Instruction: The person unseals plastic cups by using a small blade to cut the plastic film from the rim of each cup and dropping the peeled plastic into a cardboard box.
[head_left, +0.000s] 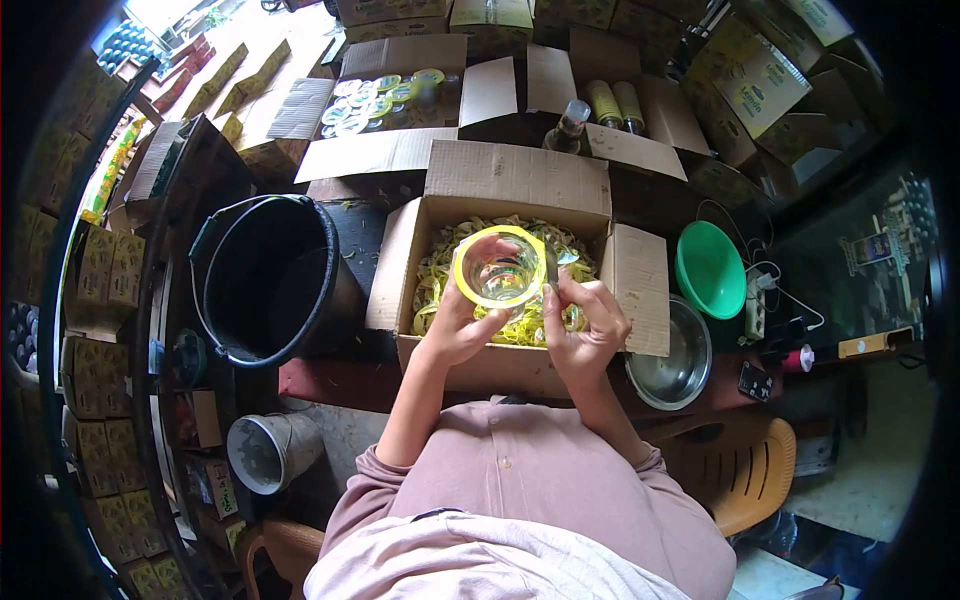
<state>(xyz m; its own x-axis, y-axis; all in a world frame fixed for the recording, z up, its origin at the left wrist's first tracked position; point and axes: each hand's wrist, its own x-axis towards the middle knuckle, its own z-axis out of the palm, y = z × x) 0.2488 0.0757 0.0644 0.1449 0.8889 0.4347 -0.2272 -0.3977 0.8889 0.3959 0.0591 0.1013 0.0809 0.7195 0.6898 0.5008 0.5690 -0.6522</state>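
Observation:
My left hand (455,318) is wrapped round a clear cup with a yellow rim (457,272), its open mouth tilted up toward me. At the cup's right side, my right hand (588,325) has its thumb and fingers pinched together. A narrow dark sliver shows between them, too small to name. Both hands are above an open cardboard box (520,172). Yellow and pale shredded strips (432,285) fill this box beneath the cup.
A black bucket (325,300) stands left of the box. To the right are a green bowl (712,270), a metal bowl (672,365) and a phone (755,381). Behind, a glass bottle (568,130) stands near open cartons (380,152). A white bucket (290,450) sits lower left.

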